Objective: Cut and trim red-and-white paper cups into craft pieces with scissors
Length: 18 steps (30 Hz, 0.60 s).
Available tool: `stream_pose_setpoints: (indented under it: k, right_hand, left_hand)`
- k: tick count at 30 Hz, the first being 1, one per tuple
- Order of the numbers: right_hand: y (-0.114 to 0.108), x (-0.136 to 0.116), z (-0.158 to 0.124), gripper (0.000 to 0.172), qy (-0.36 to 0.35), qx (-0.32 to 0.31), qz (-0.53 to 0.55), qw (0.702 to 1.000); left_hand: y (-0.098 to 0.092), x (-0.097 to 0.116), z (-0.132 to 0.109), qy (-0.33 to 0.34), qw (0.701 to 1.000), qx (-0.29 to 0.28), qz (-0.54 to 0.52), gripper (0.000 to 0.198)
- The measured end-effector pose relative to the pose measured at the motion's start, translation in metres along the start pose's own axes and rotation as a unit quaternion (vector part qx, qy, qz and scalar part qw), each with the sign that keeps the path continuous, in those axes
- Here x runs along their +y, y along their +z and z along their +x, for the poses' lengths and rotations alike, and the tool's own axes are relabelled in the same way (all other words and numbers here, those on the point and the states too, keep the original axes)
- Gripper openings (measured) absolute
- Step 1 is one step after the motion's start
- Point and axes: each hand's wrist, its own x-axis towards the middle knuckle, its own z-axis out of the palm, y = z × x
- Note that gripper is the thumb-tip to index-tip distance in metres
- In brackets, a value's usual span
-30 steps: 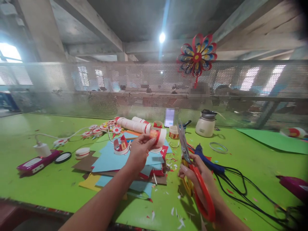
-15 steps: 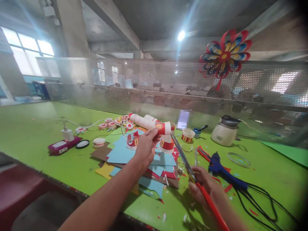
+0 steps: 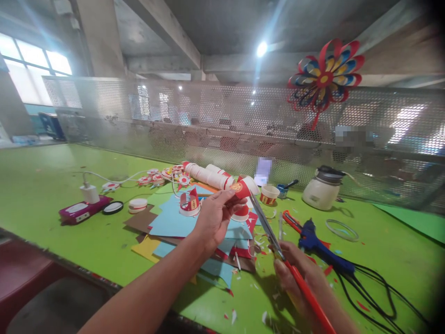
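My left hand (image 3: pixel 213 218) is closed on a red-and-white paper cup (image 3: pixel 243 188), held up over the green table (image 3: pixel 69 241). My right hand (image 3: pixel 297 273) grips orange-handled scissors (image 3: pixel 278 246), whose blades point up to the cup's lower edge. Under the hands lies a pile of blue, brown, yellow and red paper sheets (image 3: pixel 174 222). A small cut cup crown (image 3: pixel 190 204) stands on the blue sheet.
A stack of paper cups (image 3: pixel 205 175) lies behind the pile. A blue glue gun (image 3: pixel 316 243) with black cables lies to the right, a white kettle (image 3: pixel 322 188) behind it. A power strip with charger (image 3: pixel 83 206) sits left. A paper pinwheel (image 3: pixel 325 76) hangs on the mesh fence.
The scissors have tilted from upright toward the cup, and their blades now reach its edge. My left hand has turned the cup. The view has swung to the left.
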Motion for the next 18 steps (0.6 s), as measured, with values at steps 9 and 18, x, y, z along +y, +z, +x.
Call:
stream_pose_setpoints:
  k: [9,18]
  right_hand:
    - [-0.0073,-0.0099,-0.0023,0.034,-0.004,-0.033,0.022,0.999]
    - [-0.0092,-0.0085,-0.0010,0.035,-0.021,-0.046,0.013,0.999]
  left_hand:
    - [0.0061,0.0018,-0.0097,-0.017,1.000,-0.009,0.013,0.009]
    - [0.0073,-0.0014,-0.0083,-0.002,1.000,-0.015,-0.009,0.007]
